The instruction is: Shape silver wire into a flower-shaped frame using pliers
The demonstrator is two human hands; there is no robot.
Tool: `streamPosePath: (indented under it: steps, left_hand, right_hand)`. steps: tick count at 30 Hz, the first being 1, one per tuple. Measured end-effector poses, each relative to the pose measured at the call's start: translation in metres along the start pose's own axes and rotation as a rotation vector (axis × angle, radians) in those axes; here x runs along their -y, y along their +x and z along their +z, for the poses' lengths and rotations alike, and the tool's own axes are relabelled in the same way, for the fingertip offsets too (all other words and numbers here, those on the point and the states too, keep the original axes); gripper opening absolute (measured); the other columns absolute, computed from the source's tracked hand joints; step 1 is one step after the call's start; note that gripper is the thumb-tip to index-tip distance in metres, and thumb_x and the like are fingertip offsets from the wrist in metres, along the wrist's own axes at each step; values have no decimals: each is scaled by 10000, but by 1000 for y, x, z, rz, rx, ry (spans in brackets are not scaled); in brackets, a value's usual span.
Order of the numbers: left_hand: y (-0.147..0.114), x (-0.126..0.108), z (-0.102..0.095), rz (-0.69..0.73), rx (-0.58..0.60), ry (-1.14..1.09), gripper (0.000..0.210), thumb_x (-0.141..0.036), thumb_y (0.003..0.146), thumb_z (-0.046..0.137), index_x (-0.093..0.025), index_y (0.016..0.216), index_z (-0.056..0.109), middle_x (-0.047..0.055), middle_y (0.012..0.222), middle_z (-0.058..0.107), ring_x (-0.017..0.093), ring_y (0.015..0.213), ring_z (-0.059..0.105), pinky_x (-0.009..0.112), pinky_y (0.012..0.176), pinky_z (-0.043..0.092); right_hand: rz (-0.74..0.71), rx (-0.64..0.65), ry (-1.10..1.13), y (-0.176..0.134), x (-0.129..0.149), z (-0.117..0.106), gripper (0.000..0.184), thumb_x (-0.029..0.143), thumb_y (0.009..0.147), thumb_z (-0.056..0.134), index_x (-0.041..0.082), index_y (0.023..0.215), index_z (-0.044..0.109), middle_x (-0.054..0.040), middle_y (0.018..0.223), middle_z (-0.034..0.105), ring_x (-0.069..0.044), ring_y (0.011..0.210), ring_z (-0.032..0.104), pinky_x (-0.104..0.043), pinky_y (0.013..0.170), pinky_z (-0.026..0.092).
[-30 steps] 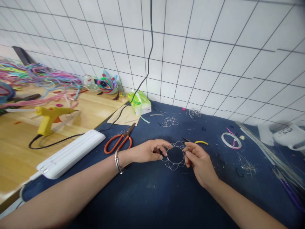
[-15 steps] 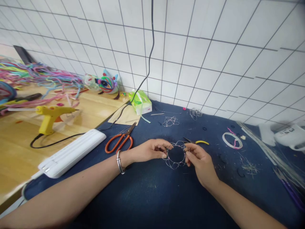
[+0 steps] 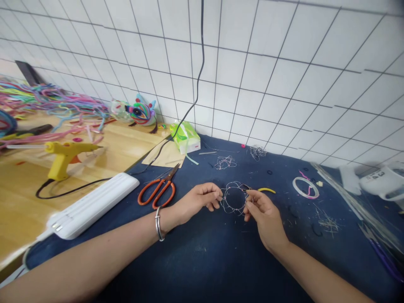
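Wire so thin that the looped wire ring (image 3: 234, 198) half vanishes against the dark blue cloth (image 3: 202, 256); its petal-like loops blur together. Left hand (image 3: 198, 201) and right hand (image 3: 263, 212) pinch its opposite edges, fingertips closed. Yellow-handled tool (image 3: 266, 190) just beyond, partly hidden.

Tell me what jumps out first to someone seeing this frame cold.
Both hands meet at centre over the dark blue cloth: the left hand and right hand pinch opposite sides of a thin wire ring edged with small loops. To the left lie orange-handled scissors, and farther left on the wooden top a yellow glue gun before a tangle of coloured cords.
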State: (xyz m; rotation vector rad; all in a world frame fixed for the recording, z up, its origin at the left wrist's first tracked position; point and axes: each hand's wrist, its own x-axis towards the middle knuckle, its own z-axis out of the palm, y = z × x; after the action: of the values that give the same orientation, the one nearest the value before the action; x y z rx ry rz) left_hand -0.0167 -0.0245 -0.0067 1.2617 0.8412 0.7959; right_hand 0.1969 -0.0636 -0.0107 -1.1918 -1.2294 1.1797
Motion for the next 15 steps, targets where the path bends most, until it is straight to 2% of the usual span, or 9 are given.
streamPosePath:
  steps: [6, 11, 15]
  left_hand:
    - [-2, -2, 1, 3, 3, -96, 217, -334, 840, 491, -140, 858, 587, 45, 795, 598, 124, 676, 569, 249, 616, 433]
    - [-1, -1, 1, 11, -9, -3, 171, -299, 778, 596, -138, 833, 583, 4, 673, 572, 94, 599, 522, 228, 592, 412]
    - [-2, -2, 3, 51, -43, 68, 161, -298, 789, 581, -140, 822, 581, 0, 677, 568, 96, 619, 520, 231, 605, 413]
  right_hand:
    - [3, 29, -42, 0, 2, 0, 252, 268, 820, 518, 245, 1070, 512, -6, 881, 483, -119, 664, 535, -273, 553, 494]
    - [-8, 43, -115, 2, 4, -2, 248, 252, 813, 516, 241, 1060, 505, -7, 889, 484, -117, 666, 534, -267, 567, 481]
    - [-16, 69, -135, 3, 3, -3, 217, 231, 807, 513, 238, 1024, 504, 1, 865, 491, -116, 668, 539, -256, 570, 465]
